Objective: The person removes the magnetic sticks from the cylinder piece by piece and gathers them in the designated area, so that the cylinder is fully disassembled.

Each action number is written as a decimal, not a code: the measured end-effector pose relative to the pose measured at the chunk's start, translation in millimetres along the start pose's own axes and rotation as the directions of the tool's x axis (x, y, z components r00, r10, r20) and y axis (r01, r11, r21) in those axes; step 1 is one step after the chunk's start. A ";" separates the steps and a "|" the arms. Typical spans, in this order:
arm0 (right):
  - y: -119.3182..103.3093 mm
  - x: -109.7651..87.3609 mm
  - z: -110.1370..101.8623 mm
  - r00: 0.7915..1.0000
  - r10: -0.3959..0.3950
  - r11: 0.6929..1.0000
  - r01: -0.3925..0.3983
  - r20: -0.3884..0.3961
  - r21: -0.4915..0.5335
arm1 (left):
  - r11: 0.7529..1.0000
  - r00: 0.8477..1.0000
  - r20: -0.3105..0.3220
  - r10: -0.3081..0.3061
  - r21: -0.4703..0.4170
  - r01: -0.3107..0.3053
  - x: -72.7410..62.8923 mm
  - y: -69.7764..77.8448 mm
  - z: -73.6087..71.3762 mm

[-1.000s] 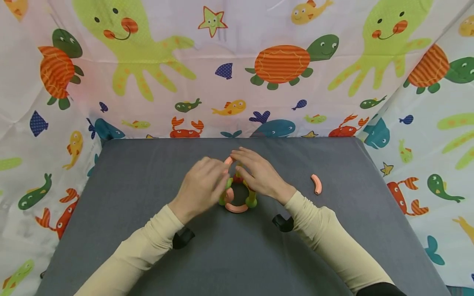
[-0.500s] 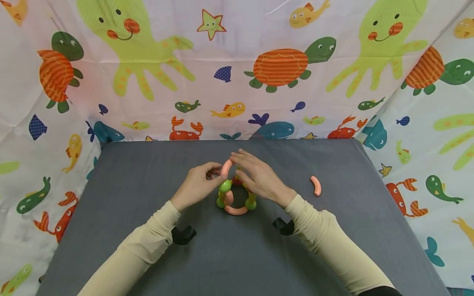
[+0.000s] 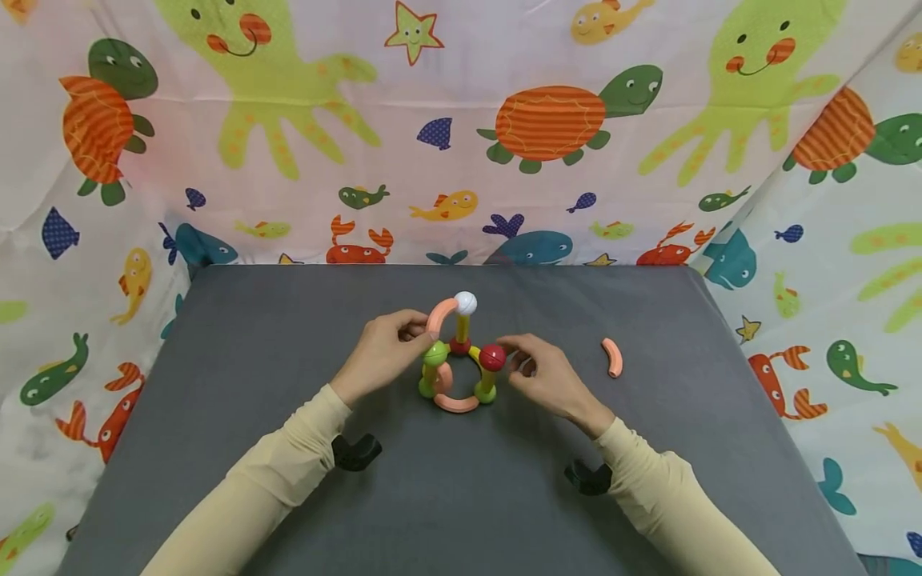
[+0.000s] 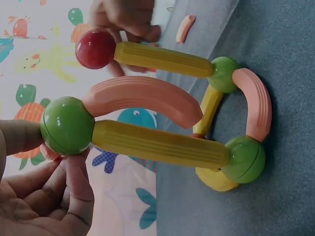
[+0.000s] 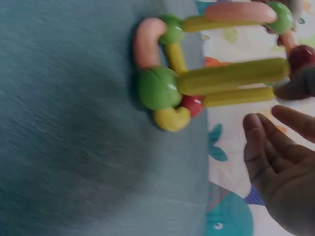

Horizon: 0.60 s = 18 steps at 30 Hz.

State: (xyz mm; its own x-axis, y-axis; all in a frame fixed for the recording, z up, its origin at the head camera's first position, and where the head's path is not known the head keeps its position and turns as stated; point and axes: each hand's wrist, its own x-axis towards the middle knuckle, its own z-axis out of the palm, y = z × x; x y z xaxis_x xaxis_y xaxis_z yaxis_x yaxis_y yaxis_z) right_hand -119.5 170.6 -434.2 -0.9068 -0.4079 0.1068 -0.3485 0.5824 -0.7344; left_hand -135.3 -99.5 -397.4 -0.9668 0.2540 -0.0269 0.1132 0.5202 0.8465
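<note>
In the head view, a toy frame (image 3: 459, 347) of rods and balls stands upright in the middle of a grey counter (image 3: 461, 496), between the person's two hands. The left hand (image 3: 385, 356) is at its left side, by the green ball (image 3: 435, 354) and the pink arc (image 3: 439, 316) that reaches toward the white ball (image 3: 465, 303). The right hand (image 3: 543, 374) is at the red ball (image 3: 492, 358), its fingers loosely bent; beyond that hand, a loose pink piece (image 3: 612, 358) lies on the counter. In the left wrist view, the left hand's grip is narrow, pinching the green ball between finger and thumb; a hanging pink piece (image 4: 142, 96) curves from that ball beside a yellow rod (image 4: 160, 143). In the right wrist view, somewhat blurred, the right hand's grip is relaxed and holds nothing; whether the thumb touches the red ball I cannot tell.
</note>
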 end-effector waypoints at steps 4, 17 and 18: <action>6.5 -1.3 14.6 0.995 0.003 1.000 -0.005 0.096 0.020 | 1.000 1.000 -0.003 -0.008 0.000 0.008 0.0 0.6 0.6; 13.3 -5.5 41.9 0.999 -0.034 0.993 0.030 -0.037 -0.116 | 0.999 0.999 0.001 -0.044 -0.004 0.045 -1.9 1.4 0.9; 13.8 -5.5 42.2 0.998 -0.042 0.992 0.037 -0.044 -0.118 | 0.999 0.999 0.006 -0.047 -0.006 0.047 -2.2 2.0 0.5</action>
State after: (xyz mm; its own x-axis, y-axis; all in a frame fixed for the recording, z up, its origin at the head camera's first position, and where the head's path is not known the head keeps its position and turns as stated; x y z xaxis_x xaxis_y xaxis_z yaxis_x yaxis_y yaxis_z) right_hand -109.3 151.2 -473.2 -0.9009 -0.4006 0.1671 -0.4071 0.6459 -0.6458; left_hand -132.8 -98.6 -396.0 -0.9697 0.2343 -0.0693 0.0667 0.5267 0.8474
